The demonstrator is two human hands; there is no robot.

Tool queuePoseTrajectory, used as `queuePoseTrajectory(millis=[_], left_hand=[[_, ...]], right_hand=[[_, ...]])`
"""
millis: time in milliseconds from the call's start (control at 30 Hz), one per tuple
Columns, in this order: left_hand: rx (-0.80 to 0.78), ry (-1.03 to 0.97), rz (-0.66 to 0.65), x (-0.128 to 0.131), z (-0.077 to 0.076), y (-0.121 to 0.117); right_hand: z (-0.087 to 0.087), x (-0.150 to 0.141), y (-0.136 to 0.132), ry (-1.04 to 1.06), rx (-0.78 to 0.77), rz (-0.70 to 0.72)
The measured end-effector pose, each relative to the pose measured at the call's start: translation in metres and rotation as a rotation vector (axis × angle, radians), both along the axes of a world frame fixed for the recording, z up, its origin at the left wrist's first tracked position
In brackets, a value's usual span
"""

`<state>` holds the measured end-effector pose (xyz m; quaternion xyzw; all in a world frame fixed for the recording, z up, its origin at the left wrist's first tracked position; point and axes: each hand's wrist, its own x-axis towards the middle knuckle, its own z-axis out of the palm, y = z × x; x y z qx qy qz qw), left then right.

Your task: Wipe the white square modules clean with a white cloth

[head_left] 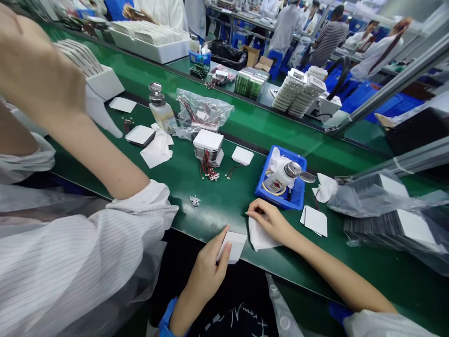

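My left hand grips a flat white square panel at the bench's front edge, thumb on its face. Just to its right, my right hand has thumb and forefinger pinched at the edge of a white cloth wipe, which lies under the hand on the green bench top. Beyond my hands is a small heap of tiny white parts. Farther back stand a stack of white square panels with red and black leads and one single wired panel.
A blue tray holds a metal-capped bottle. Loose white panels and bagged panel stacks lie to the right. At left, a co-worker's bare arm reaches across. Another pump bottle stands beside a clear bag.
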<state>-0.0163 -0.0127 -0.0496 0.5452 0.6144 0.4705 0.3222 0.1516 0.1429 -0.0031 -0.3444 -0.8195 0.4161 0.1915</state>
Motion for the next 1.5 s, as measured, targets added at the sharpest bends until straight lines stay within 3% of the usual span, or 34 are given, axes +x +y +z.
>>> queuePoseTrajectory(millis=[100, 233, 333, 433, 533, 667, 767, 900, 1100, 1333, 1500], left_hand=[[0.132, 0.201, -0.03, 0.001, 0.0, 0.011], [0.241, 0.348, -0.042, -0.001, -0.001, 0.03], [0.255, 0.375, -0.037, -0.003, -0.006, 0.038], [0.249, 0.386, -0.039, -0.004, -0.011, 0.042], [0.246, 0.393, -0.046, -0.003, -0.012, 0.042], [0.233, 0.401, -0.035, -0.002, -0.011, 0.041], [0.247, 0.404, -0.023, -0.002, -0.011, 0.041], [0.268, 0.403, -0.014, -0.002, -0.012, 0.042], [0.287, 0.437, -0.004, -0.002, -0.013, 0.042], [0.279, 0.434, -0.02, -0.002, -0.012, 0.042], [0.274, 0.438, -0.014, -0.003, -0.012, 0.042]], right_hand=[[0.024, 0.017, -0.006, 0.183, 0.005, -0.063], [0.074, 0.042, -0.011, 0.466, 0.409, -0.338], [0.112, 0.06, 0.003, 0.497, 0.667, -0.599], [0.132, 0.072, 0.032, 0.39, 0.788, -0.749], [0.128, 0.073, 0.064, 0.179, 0.853, -0.681], [0.106, 0.059, 0.087, -0.007, 0.502, -0.424], [0.099, 0.05, 0.09, -0.084, 0.403, -0.345], [0.103, 0.055, 0.093, -0.154, 0.3, -0.262], [0.105, 0.064, 0.1, -0.16, 0.316, -0.233], [0.115, 0.068, 0.1, -0.205, 0.182, -0.132], [0.122, 0.068, 0.108, -0.248, 0.264, -0.218]])
